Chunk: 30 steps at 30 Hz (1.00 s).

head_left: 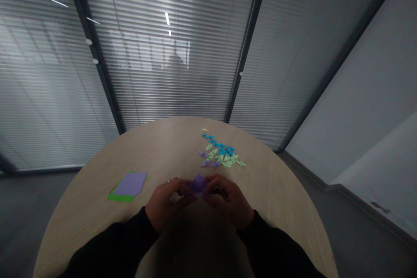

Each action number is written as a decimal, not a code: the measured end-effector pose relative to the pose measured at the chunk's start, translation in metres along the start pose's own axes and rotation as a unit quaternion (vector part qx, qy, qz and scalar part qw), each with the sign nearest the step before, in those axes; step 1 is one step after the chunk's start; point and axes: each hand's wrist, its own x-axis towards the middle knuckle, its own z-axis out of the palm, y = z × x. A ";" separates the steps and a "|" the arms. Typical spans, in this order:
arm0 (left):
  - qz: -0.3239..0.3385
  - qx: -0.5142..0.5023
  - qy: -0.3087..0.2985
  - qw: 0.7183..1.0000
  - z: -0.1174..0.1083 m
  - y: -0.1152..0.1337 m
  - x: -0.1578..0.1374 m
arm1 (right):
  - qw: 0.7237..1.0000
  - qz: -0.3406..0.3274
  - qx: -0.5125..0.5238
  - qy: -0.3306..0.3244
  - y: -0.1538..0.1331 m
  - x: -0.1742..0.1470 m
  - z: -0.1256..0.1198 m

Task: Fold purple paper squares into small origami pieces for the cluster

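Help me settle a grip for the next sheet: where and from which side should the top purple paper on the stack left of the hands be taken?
Take the purple sheet by its near-right corner, coming from the right, where the left hand is closest. It lies flat on the green sheet, slightly askew, so that corner probably lifts alone.

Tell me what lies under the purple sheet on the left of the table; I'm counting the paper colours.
Under the purple sheet a green sheet shows along its near and left edges, lying on the table. Whether more sheets are stacked between them is covered from view.
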 end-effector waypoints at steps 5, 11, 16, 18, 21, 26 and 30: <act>-0.043 -0.075 0.012 0.996 0.009 -0.004 -0.002 | 0.995 0.072 0.058 0.034 0.009 0.000 0.007; -0.093 -0.129 0.005 0.987 0.018 -0.009 -0.001 | 0.989 0.094 0.099 0.061 0.007 0.002 0.015; -0.103 -0.106 -0.010 0.989 0.019 -0.007 0.000 | 0.989 0.102 0.095 0.056 0.003 0.001 0.017; -0.111 -0.103 -0.009 0.988 0.020 -0.007 -0.001 | 0.989 0.126 0.060 0.056 0.003 0.001 0.017; -0.125 -0.107 -0.010 0.986 0.022 -0.009 -0.003 | 0.985 0.160 0.029 0.057 0.001 0.001 0.018; -0.136 -0.126 -0.016 0.982 0.021 -0.006 -0.002 | 0.982 0.175 0.035 0.068 -0.004 0.003 0.018; -0.148 -0.149 -0.019 0.978 0.019 -0.001 -0.001 | 0.980 0.185 0.022 0.075 -0.003 0.003 0.017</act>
